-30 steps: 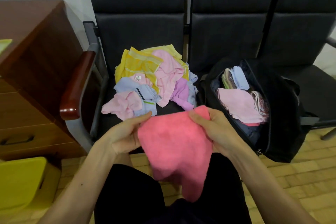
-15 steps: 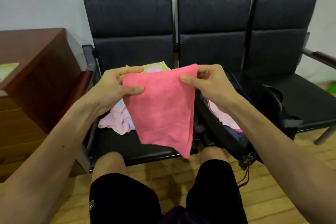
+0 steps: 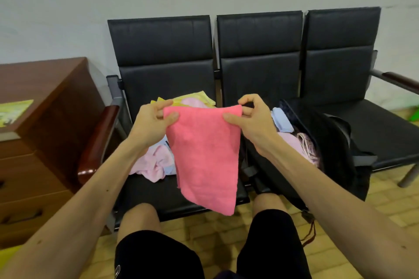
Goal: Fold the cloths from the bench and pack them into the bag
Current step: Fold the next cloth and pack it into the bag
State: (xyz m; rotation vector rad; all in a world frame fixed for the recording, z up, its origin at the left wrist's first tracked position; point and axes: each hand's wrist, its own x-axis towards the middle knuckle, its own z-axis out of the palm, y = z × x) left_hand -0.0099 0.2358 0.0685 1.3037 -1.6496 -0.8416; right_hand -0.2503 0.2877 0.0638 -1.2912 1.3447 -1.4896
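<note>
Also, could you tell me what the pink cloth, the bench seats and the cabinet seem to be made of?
The pink cloth looks like microfibre or terry: matte, faintly fuzzy, hanging limp. The bench seats seem padded faux leather or vinyl: black, dull sheen, seamed panels. The cabinet looks like reddish-brown wood or veneer, smooth with a slight gloss.
</note>
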